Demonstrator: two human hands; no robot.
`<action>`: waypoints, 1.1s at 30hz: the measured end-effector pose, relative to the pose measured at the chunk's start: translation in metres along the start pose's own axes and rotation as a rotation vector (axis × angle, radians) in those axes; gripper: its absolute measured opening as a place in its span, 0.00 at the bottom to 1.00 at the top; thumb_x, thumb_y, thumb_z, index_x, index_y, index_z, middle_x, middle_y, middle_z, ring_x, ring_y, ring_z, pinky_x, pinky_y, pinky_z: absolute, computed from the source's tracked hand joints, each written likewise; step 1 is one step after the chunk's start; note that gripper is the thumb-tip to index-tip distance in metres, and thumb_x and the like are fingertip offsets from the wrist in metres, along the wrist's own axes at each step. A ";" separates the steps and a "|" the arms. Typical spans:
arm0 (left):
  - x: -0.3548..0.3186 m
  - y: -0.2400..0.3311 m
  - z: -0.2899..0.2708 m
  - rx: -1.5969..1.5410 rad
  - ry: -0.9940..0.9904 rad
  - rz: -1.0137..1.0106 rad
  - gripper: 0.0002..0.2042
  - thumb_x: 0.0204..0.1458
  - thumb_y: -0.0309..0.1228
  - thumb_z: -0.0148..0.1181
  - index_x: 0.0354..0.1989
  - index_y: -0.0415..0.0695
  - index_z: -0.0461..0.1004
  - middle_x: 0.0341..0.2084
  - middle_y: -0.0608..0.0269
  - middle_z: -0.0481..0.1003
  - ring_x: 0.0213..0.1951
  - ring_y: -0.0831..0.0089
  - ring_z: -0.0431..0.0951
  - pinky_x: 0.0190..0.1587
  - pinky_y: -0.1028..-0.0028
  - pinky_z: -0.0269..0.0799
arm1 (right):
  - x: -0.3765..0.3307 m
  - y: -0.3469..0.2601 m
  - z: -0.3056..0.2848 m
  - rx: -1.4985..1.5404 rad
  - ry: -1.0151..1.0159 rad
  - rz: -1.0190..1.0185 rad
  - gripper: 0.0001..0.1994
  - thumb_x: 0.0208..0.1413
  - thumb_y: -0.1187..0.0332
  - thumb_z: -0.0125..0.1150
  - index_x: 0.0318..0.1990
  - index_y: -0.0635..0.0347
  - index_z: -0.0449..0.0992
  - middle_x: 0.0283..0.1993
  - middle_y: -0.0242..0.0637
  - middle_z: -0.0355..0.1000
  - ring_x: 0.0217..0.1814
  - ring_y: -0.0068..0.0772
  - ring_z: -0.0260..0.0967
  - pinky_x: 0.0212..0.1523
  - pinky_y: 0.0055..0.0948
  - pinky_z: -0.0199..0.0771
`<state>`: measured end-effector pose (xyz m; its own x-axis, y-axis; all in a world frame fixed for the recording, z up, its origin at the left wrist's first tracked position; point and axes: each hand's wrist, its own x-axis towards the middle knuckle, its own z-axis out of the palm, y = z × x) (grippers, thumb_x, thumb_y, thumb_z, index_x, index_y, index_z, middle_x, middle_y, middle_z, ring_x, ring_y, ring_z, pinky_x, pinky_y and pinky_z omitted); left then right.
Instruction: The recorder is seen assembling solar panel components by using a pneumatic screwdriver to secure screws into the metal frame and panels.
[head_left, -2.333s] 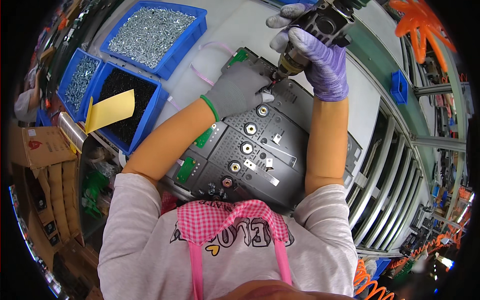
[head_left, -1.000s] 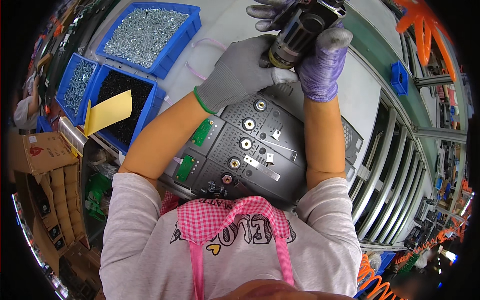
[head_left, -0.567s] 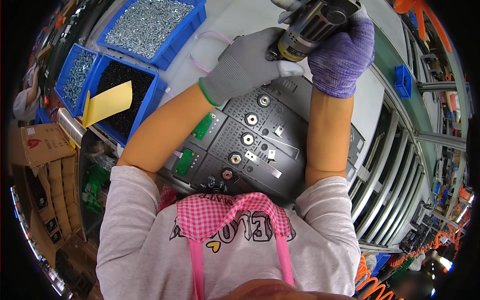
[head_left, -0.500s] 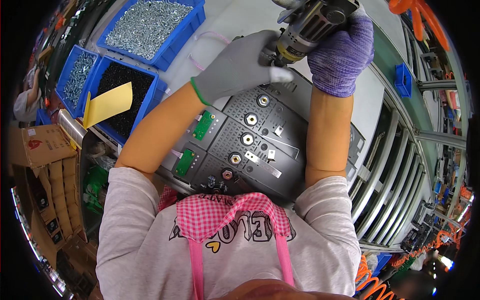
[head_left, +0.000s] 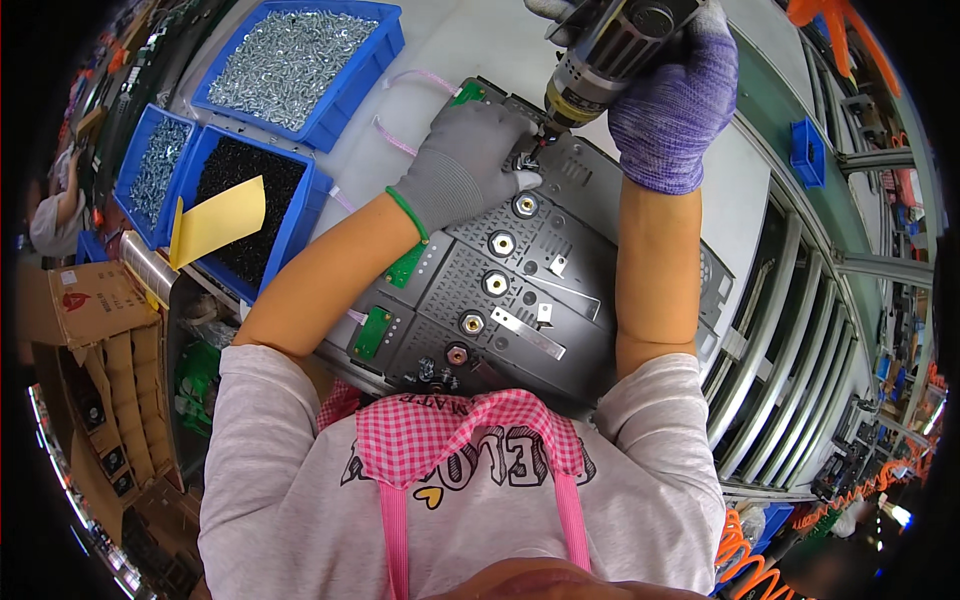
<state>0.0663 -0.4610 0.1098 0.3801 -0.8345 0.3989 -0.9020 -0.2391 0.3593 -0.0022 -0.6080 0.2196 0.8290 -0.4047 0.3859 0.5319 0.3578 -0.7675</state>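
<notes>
A dark grey metal panel [head_left: 560, 330] with a row of round gold connectors and small green circuit boards lies on the white bench in front of me. My right hand [head_left: 672, 108], in a purple glove, grips an electric screwdriver [head_left: 610, 48] pointed down at the panel's far end. My left hand [head_left: 468, 165], in a grey glove, rests on the panel there, its fingertips pinched right at the driver's tip. What the fingers pinch is too small to tell.
Left of the panel stand blue bins: one of silver screws [head_left: 295, 55], one of black screws [head_left: 240, 215] with a yellow card in it, a smaller one [head_left: 155, 165]. Cardboard boxes [head_left: 90, 300] sit lower left. Roller rails [head_left: 800, 330] run along the right.
My left hand came off the panel's left edge up to the driver's tip. The screwdriver and my right hand have come nearer, larger in view, and the tip is down at the panel's far end.
</notes>
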 end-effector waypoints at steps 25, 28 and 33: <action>0.000 -0.010 0.007 -0.149 -0.125 0.042 0.18 0.45 0.40 0.68 0.35 0.38 0.76 0.34 0.51 0.74 0.42 0.53 0.75 0.47 0.58 0.71 | -0.001 0.015 -0.023 -0.160 -0.295 -0.012 0.15 0.50 0.74 0.67 0.47 0.62 0.74 0.37 0.45 0.77 0.30 0.35 0.74 0.23 0.27 0.71; -0.001 -0.010 0.006 -0.098 -0.102 0.045 0.17 0.46 0.40 0.68 0.35 0.39 0.76 0.34 0.51 0.74 0.42 0.53 0.75 0.47 0.58 0.70 | 0.000 0.020 -0.021 -0.135 -0.310 -0.026 0.15 0.50 0.74 0.67 0.47 0.62 0.74 0.36 0.44 0.77 0.27 0.34 0.73 0.23 0.27 0.71; 0.003 -0.010 0.002 -0.118 -0.146 0.054 0.17 0.47 0.41 0.66 0.38 0.41 0.77 0.36 0.51 0.75 0.42 0.53 0.75 0.47 0.59 0.70 | -0.001 0.018 -0.024 -0.206 -0.302 0.007 0.15 0.52 0.74 0.67 0.47 0.65 0.74 0.36 0.46 0.77 0.27 0.33 0.73 0.23 0.26 0.71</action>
<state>0.0754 -0.4619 0.1055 0.2907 -0.9098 0.2962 -0.8868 -0.1399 0.4406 0.0020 -0.6211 0.1935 0.8623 -0.1252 0.4908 0.5060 0.1705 -0.8455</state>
